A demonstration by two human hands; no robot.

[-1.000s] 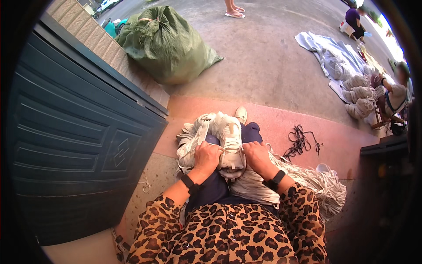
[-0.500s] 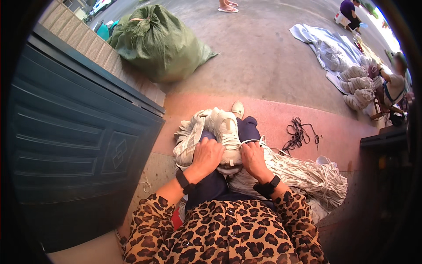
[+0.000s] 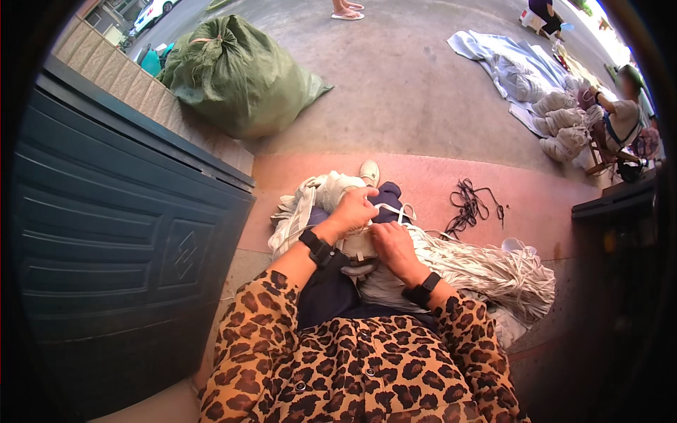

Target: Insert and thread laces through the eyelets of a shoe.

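A beige sneaker [image 3: 358, 247] rests on my lap, its toe toward me. My left hand [image 3: 350, 213] reaches across the top of it, fingers curled in a pinch at the lacing and hiding most of the eyelets. Just right of it, my right hand [image 3: 396, 247] is closed on the white shoelace [image 3: 388, 209], which loops up above the knuckles. Exactly where the lace runs between my fingers is hidden. More pale shoes or fabric [image 3: 302, 204] lie over my left thigh. A thick bundle of off-white laces [image 3: 486, 271] spreads across my right side.
A dark tangled cord [image 3: 471, 206] lies on the pink floor strip. A full green sack [image 3: 236, 81] stands beyond the dark panelled door [image 3: 120, 233] on the left. At far right a seated person [image 3: 620, 116] is beside several pale bundles [image 3: 560, 116] on a light sheet.
My left hand has moved rightward over the shoe's lacing, closer to my right hand. The right hand has shifted slightly left. The whole view has swung a little.
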